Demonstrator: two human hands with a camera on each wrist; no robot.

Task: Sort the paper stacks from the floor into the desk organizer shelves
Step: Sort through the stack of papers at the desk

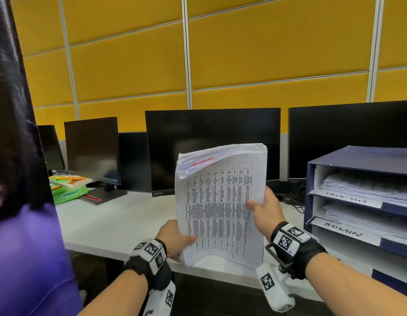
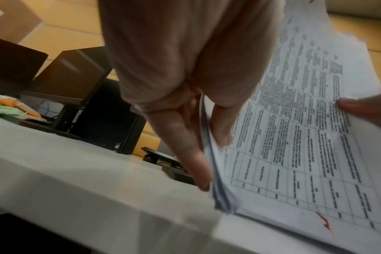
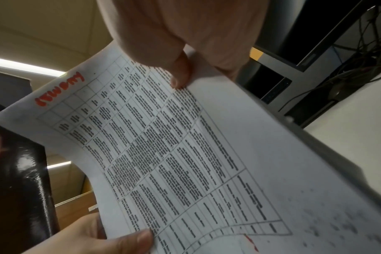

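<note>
Both hands grip paper stack (image 1: 220, 201); red heading unclear; organizer (image 1: 362, 160) label reads "ADMIN".

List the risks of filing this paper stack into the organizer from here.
The paper stack is thick, its top sheets curl loose, and each hand pinches only an edge, left hand and right hand, so pages may slip out. The organizer shelves already hold paper, so the bent stack could snag going in.

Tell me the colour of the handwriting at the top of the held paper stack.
Red handwriting, clearest in the right wrist view.
</note>
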